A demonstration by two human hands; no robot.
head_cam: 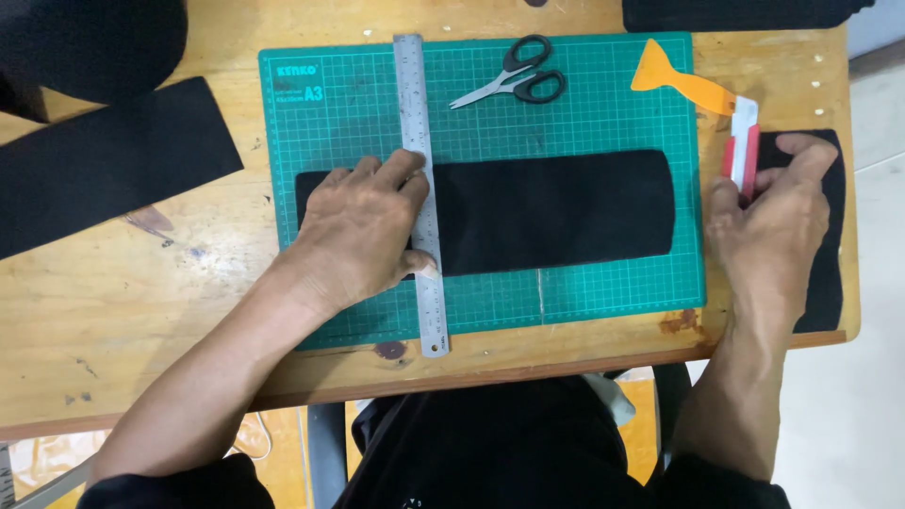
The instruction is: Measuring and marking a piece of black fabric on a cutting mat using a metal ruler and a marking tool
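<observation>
The left hand (363, 231) presses flat, fingers spread, on a steel ruler (420, 188) crossing black fabric (556, 212) beneath it; the right hand (768, 212) grasps a red-and-white cutter (743, 146).

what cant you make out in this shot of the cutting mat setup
- Head view: the left hand covers the left part of the black fabric piece and part of the steel ruler.
- The right hand hides the lower end of the red and white cutter; blade state unclear.
- Black fabric at the top edge is cut off by the frame.

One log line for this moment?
left hand: pressing steel ruler on black fabric | right hand: gripping red-white utility knife | green cutting mat
</observation>
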